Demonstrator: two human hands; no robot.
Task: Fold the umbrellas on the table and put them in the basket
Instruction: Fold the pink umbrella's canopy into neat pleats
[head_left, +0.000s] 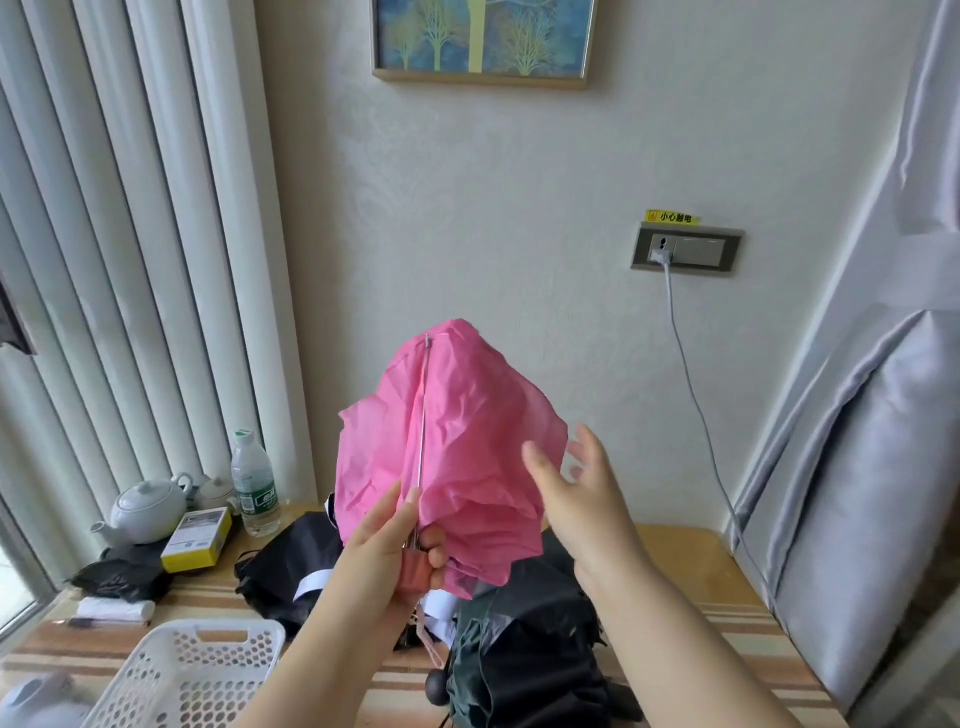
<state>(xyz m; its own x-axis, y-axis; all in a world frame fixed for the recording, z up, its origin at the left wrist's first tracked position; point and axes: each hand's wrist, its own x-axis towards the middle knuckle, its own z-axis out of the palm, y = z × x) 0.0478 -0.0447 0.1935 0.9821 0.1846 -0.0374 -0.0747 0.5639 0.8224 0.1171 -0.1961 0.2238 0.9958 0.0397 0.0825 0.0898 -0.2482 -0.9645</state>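
Above the table (675, 551), in front of the person's chest, the pink umbrella (457, 447) is held with its long axis nearly upright, the handle at the bottom and the loose canopy bulging upward. The left hand (387, 556) is closed around the pink handle and the lower end of the metal rib (423, 410), with the thumb lying along the fabric. The right hand (576, 499) is spread open and holds nothing; it stands just beside the right side of the canopy, with the palm turned to the cloth. So the free hand is nearer to the loose fabric, and I judge it will gather the folds around the shaft. Below the hands, black umbrellas (524, 649) lie unfolded on the table. The white basket (192, 675) is low at the left, on the side of the left hand, and looks empty in the part that shows.
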